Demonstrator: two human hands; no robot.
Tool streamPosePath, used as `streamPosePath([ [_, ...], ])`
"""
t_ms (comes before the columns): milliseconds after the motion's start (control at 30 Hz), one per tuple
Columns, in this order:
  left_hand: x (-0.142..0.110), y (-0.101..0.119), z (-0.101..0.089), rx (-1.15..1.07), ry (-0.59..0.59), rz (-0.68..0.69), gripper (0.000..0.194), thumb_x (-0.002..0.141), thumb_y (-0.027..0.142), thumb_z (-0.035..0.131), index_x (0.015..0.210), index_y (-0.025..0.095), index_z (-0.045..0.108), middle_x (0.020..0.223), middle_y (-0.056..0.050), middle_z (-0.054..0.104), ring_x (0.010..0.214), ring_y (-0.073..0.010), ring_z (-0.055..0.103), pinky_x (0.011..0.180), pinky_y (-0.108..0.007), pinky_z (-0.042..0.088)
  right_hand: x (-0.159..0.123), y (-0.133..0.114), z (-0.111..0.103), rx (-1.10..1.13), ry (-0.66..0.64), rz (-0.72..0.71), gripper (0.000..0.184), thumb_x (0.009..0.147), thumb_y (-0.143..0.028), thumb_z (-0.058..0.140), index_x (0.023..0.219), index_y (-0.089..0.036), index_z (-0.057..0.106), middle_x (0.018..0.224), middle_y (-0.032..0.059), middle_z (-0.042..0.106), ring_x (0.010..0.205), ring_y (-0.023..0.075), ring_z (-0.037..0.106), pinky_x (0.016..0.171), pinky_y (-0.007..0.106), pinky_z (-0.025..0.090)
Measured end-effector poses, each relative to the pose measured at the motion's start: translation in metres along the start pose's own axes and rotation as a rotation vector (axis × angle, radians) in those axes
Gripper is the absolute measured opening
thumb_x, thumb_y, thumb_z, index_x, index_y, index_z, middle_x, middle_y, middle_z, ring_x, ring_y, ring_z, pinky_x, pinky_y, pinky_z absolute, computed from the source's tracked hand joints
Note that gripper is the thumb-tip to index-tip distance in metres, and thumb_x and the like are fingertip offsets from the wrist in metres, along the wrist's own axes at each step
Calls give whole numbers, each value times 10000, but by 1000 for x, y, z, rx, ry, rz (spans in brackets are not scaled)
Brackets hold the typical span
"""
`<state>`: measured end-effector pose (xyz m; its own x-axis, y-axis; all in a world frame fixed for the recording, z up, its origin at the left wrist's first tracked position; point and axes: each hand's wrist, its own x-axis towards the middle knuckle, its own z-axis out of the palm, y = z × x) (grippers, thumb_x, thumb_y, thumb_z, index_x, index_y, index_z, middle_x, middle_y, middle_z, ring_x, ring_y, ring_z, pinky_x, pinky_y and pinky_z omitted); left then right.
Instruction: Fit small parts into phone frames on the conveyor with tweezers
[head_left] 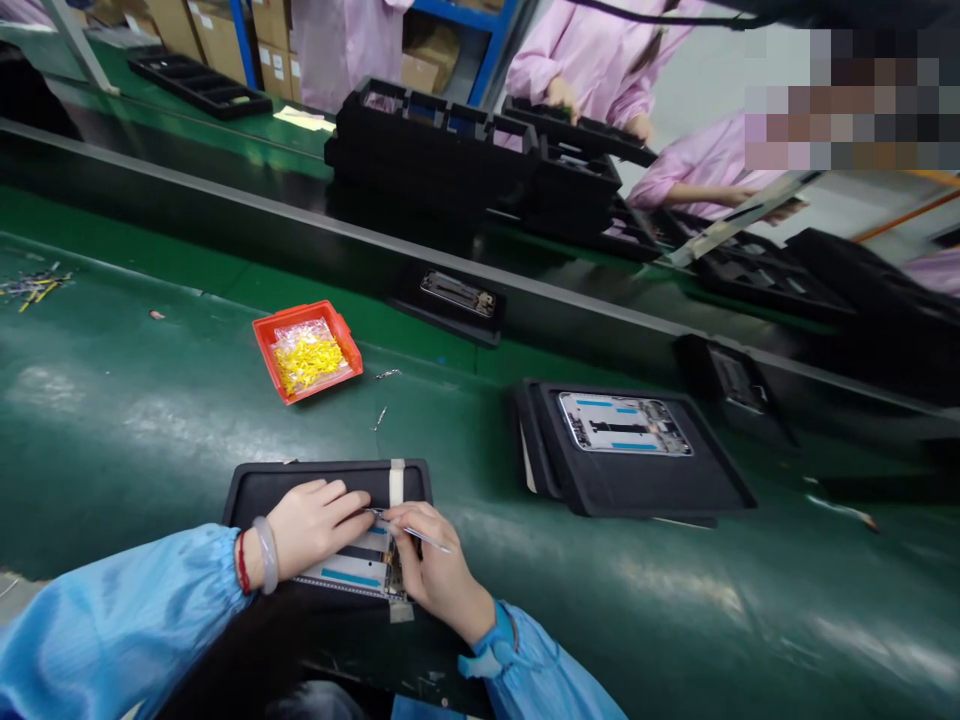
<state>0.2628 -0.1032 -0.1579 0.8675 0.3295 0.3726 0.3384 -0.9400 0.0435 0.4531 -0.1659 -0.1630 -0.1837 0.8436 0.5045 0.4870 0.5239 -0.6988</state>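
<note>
Before me lies a phone frame (349, 570) with blue strips, on a black foam tray (300, 480) marked with pale tape. My left hand (311, 530) rests over the frame's upper part, fingers stretched out and its fingertips by the frame's top right; its thumb is hidden. My right hand (439, 565) is closed in a pinch around thin silver tweezers (429, 541), held at the frame's right end. Their tip is near my left fingertips, where a small part is too small to make out.
A red bin (326, 385) of small yellow pieces stands beyond the tray. To the right, stacked black trays (675, 490) carry another phone frame (622, 424). Behind a metal rail (360, 228), people in pink coats handle black trays. Yellow scraps (34, 288) lie far left.
</note>
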Motion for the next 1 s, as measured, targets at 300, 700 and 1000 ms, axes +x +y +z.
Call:
streamPosePath([
  [300, 0, -2, 1, -41, -12, 10, 195, 941, 101, 412, 958, 165, 595, 898, -45, 638, 681, -140, 528, 584, -257, 414, -4, -1, 2, 72, 84, 66, 250, 865, -53, 446, 1009, -251, 493, 833, 67, 676, 739, 210, 676, 653, 331, 571],
  [700, 4, -2, -1, -64, 63, -6, 280, 969, 87, 328, 923, 153, 596, 858, -39, 649, 651, -147, 511, 550, -267, 381, -2, 1, 3, 60, 55, 59, 176, 923, -109, 436, 1016, -249, 486, 829, 61, 662, 749, 193, 664, 667, 308, 574],
  [1000, 3, -3, 0, -83, 18, -30, 199, 915, 78, 412, 923, 179, 583, 870, -23, 661, 659, -153, 520, 558, -278, 379, 3, -1, 0, -3, 106, 67, 110, 957, -173, 429, 987, -225, 522, 819, 65, 652, 750, 186, 679, 663, 273, 566],
])
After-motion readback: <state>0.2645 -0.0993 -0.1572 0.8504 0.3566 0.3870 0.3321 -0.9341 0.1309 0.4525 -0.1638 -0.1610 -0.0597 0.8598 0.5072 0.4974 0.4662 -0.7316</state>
